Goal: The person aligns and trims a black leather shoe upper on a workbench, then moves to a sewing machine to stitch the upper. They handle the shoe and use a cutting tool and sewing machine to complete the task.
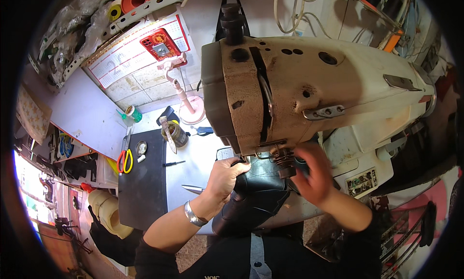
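Note:
Under the head of a worn, cream-coloured sewing machine [285,95] lies a black stitched leather article [263,177]; whether it is a boot or a bag I cannot tell. My left hand [227,178] is closed on its left edge, thumb on top and pointing towards the needle area. The needle itself is hidden by the machine head. At the right, my right hand [313,175] is smeared by motion beside the spring-loaded thread tension knob [286,168]. Its fingertips are partly hidden, so I cannot tell whether they grip anything.
Left of the machine, a dark mat [142,182] bears scissors with red and yellow handles [124,160]. Beyond it stand a jar with a brush [175,134] and a pink phone stand [192,110]. A pointed blade [193,188] lies near my left wrist. A parts tray [361,182] is on the right.

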`<state>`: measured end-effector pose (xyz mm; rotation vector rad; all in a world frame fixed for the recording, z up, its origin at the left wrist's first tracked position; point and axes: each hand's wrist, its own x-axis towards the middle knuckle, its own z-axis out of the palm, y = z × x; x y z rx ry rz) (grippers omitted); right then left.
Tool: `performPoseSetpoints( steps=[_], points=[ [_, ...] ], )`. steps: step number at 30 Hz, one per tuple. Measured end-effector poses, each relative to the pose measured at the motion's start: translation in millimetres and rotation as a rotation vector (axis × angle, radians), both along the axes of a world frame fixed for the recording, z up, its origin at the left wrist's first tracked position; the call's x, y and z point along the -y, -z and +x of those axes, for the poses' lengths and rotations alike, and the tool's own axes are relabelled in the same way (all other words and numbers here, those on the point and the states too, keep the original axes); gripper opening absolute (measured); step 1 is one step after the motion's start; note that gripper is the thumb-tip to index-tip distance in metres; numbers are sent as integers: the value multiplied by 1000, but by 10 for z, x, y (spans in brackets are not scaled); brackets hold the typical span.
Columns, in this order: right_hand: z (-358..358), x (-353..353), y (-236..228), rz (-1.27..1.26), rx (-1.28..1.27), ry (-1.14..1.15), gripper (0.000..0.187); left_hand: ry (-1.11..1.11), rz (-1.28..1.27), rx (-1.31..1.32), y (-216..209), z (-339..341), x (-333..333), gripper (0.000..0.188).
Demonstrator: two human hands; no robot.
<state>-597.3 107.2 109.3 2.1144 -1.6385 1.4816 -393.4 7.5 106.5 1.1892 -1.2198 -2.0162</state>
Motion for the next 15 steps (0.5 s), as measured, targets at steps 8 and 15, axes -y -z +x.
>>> performPoseSetpoints(
  steps=[8,15],
  points=[
    [-1392,-715,-1417,-621,-260,593,33,69,45,15,-70,25,55,23],
    [-1276,-941,-1018,-330,-373,584,25,38,71,-25,-30,15,87,22]
  ],
)
